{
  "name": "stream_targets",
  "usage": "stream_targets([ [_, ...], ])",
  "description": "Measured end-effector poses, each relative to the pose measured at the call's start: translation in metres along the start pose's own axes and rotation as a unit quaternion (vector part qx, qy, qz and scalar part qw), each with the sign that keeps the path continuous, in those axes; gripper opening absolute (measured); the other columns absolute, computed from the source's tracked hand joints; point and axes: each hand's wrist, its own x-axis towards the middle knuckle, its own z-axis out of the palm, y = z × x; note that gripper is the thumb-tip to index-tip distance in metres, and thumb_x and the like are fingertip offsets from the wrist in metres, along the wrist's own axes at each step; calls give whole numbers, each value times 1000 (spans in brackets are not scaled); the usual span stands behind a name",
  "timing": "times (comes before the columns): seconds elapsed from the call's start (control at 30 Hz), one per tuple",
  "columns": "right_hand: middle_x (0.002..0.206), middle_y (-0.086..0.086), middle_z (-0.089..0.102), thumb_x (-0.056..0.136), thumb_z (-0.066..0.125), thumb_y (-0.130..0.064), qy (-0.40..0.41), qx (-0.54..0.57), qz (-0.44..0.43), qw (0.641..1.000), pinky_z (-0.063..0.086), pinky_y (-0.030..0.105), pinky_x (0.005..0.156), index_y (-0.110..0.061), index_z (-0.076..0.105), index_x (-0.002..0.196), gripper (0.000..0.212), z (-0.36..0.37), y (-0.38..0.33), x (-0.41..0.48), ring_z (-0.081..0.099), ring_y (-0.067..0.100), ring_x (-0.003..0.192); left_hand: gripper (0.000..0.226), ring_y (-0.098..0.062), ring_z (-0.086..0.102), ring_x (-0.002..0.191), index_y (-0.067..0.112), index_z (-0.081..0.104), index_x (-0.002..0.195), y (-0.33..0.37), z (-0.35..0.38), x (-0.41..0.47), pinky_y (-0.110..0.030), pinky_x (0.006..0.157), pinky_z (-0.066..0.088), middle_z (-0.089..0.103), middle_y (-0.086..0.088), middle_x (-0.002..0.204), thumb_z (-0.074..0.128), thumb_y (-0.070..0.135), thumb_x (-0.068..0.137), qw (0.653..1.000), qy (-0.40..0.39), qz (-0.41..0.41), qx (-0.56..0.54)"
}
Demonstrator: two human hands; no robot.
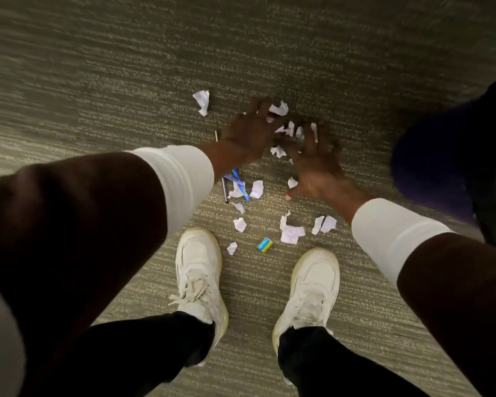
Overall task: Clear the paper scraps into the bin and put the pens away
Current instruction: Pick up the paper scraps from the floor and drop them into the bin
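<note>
both hands rake torn white paper scraps (291, 130) together on the grey striped carpet floor (98, 81).
left hand (249, 133) and right hand (315, 164) have fingers spread, cupping inward to herd the far pieces; blue plastic pens (241, 184) lie nearer the white sneakers (199, 270), untouched; no bin is visible.

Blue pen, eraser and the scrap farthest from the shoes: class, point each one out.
blue pen (245, 193), head view, lower barrel.
eraser (265, 244), head view, middle of the wrapper.
farthest paper scrap (202, 101), head view, its centre.
</note>
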Motion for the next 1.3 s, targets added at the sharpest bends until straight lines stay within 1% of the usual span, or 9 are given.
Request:
stream_targets([
  [0.13,172,16,7,80,86,-30,9,-44,-28,999,36,76,112,-32,15,162,109,7,-11,-16,9,52,157,84,-42,27,155,21,31,164,3,9,-19,-58,95,58,25,-15,167,56,-12,92,1000,11,12,-6],
  [0.27,164,23,30,100,42,-3,24,-115,-37,992,59,66,87,-21,26,161,66,7,-25,-30,37,58,143,58,-42,39,144,8,45,152,5,24,-35,-56,98,58,34,-20,159,52,-8,97,1000,3,14,0],
  [0.4,158,26,35,96,23,-3,26,-128,-57,990,61,65,81,-18,28,160,66,14,-24,-41,46,54,134,45,-44,41,144,3,48,147,17,38,-48,-55,98,58,38,-26,154,53,22,106,999,7,-2,39],
  [0.47,155,26,42,97,28,-3,38,-116,-55,991,62,62,83,-13,38,156,60,19,-23,-47,50,51,131,49,-48,34,150,3,44,148,23,44,-54,-57,103,56,33,-30,158,53,27,107,998,6,-8,61],
  [0.63,143,23,52,100,49,-4,47,-112,-71,990,62,60,85,-2,56,138,39,21,-13,-51,53,46,130,47,-45,44,141,6,55,142,30,51,-66,-55,98,60,39,-29,154,50,-5,97,998,27,18,52],
  [0.77,142,22,54,96,51,-1,65,-64,-67,994,61,59,91,-5,57,140,44,17,-11,-52,52,46,130,49,-45,45,141,7,57,145,33,46,-63,-55,105,57,41,-28,153,45,-6,99,998,24,37,48],
  [0.9,142,19,56,99,48,-2,84,-2,-13,996,58,53,95,-15,62,141,46,15,-9,-58,53,42,130,44,-39,54,133,3,63,138,42,36,-67,-50,103,57,51,-21,143,45,-6,99,999,9,27,28],
  [1.1,139,17,57,99,52,-2,120,99,61,986,56,45,101,-14,66,137,42,-1,-11,-99,54,35,129,30,-37,59,124,-1,71,122,68,3,-94,-49,100,60,58,-21,133,54,-6,99,999,24,7,-21],
  [1.3,132,16,61,97,62,-9,220,215,122,944,56,45,97,-12,68,132,36,-55,-9,-175,60,36,118,32,-42,64,114,-3,74,114,98,-62,-127,-53,91,60,64,-22,117,53,-12,92,995,62,-5,-76],
])
